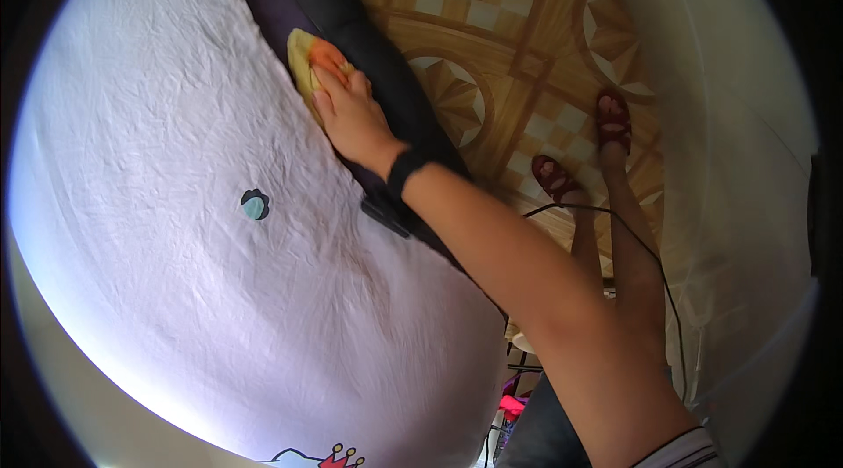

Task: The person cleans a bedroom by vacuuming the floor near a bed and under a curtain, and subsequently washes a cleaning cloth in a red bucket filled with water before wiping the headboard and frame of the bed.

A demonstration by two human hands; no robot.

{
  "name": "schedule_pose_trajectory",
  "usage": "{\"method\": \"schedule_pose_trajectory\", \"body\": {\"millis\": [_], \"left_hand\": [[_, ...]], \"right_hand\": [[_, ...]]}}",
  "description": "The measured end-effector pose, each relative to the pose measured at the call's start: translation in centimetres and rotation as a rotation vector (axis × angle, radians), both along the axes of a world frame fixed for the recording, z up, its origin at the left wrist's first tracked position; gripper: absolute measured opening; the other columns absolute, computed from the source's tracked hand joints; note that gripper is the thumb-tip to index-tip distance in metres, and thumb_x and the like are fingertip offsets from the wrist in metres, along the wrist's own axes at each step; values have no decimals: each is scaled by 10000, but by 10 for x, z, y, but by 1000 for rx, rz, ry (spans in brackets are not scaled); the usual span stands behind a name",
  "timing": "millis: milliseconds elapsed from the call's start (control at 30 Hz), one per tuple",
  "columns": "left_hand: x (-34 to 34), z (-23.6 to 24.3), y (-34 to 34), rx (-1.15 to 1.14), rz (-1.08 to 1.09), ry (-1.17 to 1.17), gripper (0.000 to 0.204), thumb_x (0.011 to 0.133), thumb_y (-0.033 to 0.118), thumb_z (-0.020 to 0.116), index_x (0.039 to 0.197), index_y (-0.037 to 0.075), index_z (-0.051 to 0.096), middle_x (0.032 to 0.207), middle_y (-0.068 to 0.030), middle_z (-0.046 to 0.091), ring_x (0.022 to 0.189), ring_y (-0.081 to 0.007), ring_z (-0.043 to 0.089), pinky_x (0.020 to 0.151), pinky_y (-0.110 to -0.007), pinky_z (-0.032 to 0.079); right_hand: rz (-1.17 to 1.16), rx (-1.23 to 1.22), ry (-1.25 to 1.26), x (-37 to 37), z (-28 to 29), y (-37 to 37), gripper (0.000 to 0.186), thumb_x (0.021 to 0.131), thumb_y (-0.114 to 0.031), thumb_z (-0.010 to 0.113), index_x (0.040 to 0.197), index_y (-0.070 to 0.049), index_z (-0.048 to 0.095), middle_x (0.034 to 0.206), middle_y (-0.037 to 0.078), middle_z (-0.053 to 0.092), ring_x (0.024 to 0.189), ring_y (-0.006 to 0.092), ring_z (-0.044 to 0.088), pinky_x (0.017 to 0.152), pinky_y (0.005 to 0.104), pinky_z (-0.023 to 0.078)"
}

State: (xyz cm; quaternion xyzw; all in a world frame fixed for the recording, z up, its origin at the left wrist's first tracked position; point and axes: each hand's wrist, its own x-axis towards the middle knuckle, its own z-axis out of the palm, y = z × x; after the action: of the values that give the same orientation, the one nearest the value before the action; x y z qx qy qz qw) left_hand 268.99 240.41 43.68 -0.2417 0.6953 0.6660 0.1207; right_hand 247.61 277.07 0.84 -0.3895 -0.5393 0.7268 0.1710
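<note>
My right hand [356, 117], with a black band on the wrist, is closed on a yellow cloth [301, 55] that has an orange patch. The cloth lies on the dark padded edge [338, 3] of a bed, right beside the border of a pale, wrinkled sheet [176, 117]. Part of the cloth is hidden under my fingers. Below the wrist, a flat black object [385, 215] rests at the sheet's border. My left hand is out of view.
Patterned wood-look floor [465, 20] runs along the bed's right side. My feet in dark red sandals [553, 176] stand there. A thin black cable [654, 248] loops past my legs. A pale wall [746, 161] rises at the right. Bright pink and purple items [511, 406] lie low beside the bed.
</note>
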Motion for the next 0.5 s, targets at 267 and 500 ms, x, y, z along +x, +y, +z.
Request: {"method": "schedule_pose_trajectory", "body": {"millis": [267,500], "left_hand": [[-12,-35,118,-719,-36,-158,1008,772,817,195,1441,64,163,1457,-142,279,1319,-348,250,1106,-573,105],[-22,-34,134,-581,-15,-190,990,794,777,297,1415,13,195,1388,-183,340,1298,-343,263,1087,-539,176]], "right_hand": [[301,-132,-149,230,10,-149,491,899,-109,481,1371,-87,346,1464,184,222,1297,353,333,1024,377,359],[894,-619,-491,326,23,-161,569,900,-240,458,1406,-84,248,1328,219,439,1170,378,477,957,399,403]]}}
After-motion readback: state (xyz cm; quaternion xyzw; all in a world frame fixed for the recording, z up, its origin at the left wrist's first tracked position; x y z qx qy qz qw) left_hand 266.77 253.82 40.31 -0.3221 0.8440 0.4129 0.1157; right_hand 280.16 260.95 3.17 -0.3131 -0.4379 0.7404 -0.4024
